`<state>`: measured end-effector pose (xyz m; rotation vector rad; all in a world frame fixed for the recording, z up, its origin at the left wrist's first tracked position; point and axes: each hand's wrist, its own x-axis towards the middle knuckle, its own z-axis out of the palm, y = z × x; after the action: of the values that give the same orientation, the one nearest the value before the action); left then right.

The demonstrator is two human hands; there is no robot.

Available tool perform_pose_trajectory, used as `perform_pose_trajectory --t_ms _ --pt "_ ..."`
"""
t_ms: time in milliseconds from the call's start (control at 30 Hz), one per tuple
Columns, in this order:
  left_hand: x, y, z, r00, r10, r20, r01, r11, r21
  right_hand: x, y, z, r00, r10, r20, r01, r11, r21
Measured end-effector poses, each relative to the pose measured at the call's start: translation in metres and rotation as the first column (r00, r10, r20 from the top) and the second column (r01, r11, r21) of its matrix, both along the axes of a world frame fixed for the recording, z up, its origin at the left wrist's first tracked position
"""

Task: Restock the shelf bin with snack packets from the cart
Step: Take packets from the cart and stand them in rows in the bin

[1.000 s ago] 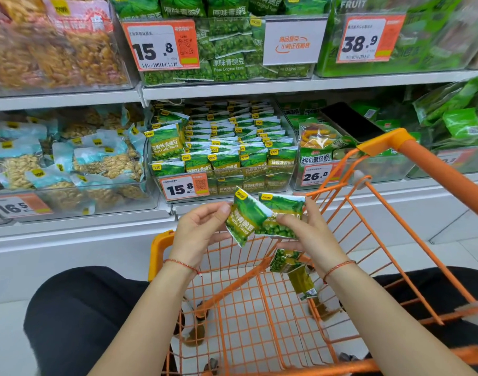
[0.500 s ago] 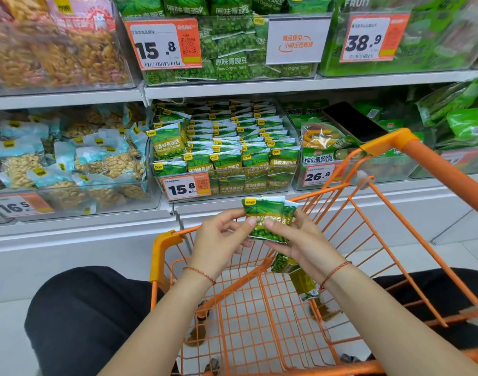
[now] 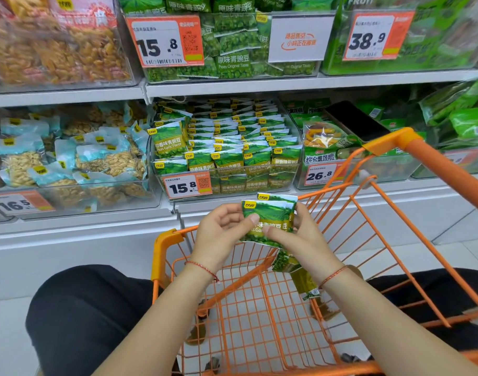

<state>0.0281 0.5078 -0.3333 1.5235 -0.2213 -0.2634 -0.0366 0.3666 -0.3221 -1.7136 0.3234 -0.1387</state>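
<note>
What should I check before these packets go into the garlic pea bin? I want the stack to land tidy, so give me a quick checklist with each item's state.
1. Packets held: ok. Left hand and right hand both pinch the green packet stack.
2. Stack squared: nearly; one packet's edge peeks out behind.
3. Flavour match: ok. The stack's design matches the packets in the garlic pea bin.
4. Room in bin: cannot tell; the rows look nearly full.
5. Path to bin: ok. Nothing lies between hands and bin.
6. Stock left: ok. More packets hang below the right hand in the orange cart.
</note>
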Motion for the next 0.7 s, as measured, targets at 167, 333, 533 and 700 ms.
perform_pose_trajectory --t_ms 167,333,533,700 --pt "0.004 0.002 0.000 1.000 -0.014 -0.010 0.014 1.000 -0.005 -0.004 0.002 0.005 0.998 0.008 0.055 -0.009 0.999 0.032" --pt "0.000 0.002 -0.007 0.984 -0.168 -0.063 0.172 0.983 0.062 -0.005 0.003 0.003 0.993 0.028 0.117 -0.024 0.999 -0.039" --pt "0.000 0.002 -0.003 0.983 -0.184 -0.016 0.184 0.983 -0.010 -0.007 0.006 0.000 0.987 0.061 0.147 -0.035 0.983 -0.179" --pt "0.008 0.000 0.006 0.998 -0.042 0.042 0.044 0.997 -0.056 0.008 0.015 0.011 0.979 0.076 0.190 -0.022 0.963 -0.269"
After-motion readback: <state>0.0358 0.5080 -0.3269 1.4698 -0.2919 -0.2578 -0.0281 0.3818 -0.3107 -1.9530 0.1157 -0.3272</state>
